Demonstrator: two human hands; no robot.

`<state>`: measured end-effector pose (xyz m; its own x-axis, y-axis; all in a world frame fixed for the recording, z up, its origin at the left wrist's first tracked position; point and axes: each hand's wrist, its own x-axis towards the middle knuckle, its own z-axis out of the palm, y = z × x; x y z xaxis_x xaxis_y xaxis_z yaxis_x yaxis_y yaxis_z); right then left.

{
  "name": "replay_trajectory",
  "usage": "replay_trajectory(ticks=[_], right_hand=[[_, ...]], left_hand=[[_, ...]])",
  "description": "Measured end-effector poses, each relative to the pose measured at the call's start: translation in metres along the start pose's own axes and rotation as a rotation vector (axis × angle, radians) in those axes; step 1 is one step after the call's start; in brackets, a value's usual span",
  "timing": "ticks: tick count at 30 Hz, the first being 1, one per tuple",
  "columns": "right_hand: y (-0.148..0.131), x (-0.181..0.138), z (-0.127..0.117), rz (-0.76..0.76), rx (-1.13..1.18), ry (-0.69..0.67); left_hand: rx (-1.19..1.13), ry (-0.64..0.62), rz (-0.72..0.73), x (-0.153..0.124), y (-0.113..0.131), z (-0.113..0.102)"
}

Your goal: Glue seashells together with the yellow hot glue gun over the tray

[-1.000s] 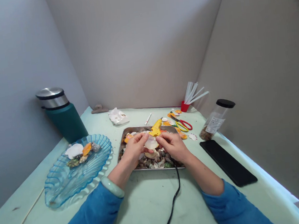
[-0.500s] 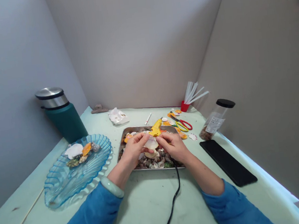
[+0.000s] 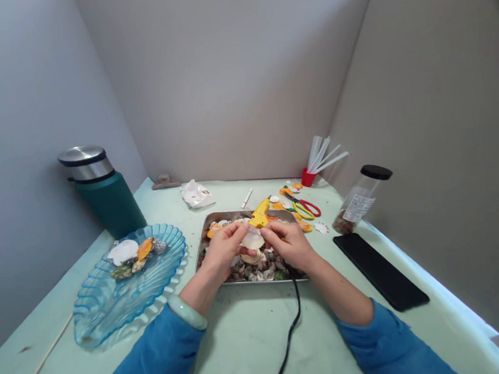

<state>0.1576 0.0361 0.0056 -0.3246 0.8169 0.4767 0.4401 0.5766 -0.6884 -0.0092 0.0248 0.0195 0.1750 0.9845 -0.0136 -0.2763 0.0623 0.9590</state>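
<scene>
My left hand (image 3: 223,249) and my right hand (image 3: 288,244) meet over a metal tray (image 3: 201,247) filled with several small shells. Between their fingertips they pinch a pale, rounded shell (image 3: 252,239), the left hand on its left edge and the right hand on its right edge. Both hands have their fingers closed on it. A yellow glue gun (image 3: 260,213) lies at the tray's far edge, just beyond the shell, and its black cord (image 3: 288,332) runs toward me between my forearms.
A blue shell-shaped glass dish (image 3: 109,299) with a few shells sits at the left, a green flask (image 3: 105,198) behind it. Scissors (image 3: 303,208), a red cup of sticks (image 3: 309,175), a jar (image 3: 359,199) and a black phone (image 3: 380,270) lie to the right.
</scene>
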Motion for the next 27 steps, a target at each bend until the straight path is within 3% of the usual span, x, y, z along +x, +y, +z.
replay_trajectory(ticks=[8, 17, 27], right_hand=[[0.0007, 0.0001, 0.0002, 0.024, -0.006, 0.01], [-0.0008, 0.0, 0.0003, 0.014, -0.018, -0.005], [0.0018, -0.0006, 0.0016, 0.014, -0.008, -0.002]], left_hand=[[0.029, -0.067, 0.019, -0.0005, -0.0026, -0.0028], [0.069, -0.009, 0.03, -0.0003, -0.0015, -0.0014], [0.096, -0.026, 0.058, -0.0006, -0.0022, -0.002]])
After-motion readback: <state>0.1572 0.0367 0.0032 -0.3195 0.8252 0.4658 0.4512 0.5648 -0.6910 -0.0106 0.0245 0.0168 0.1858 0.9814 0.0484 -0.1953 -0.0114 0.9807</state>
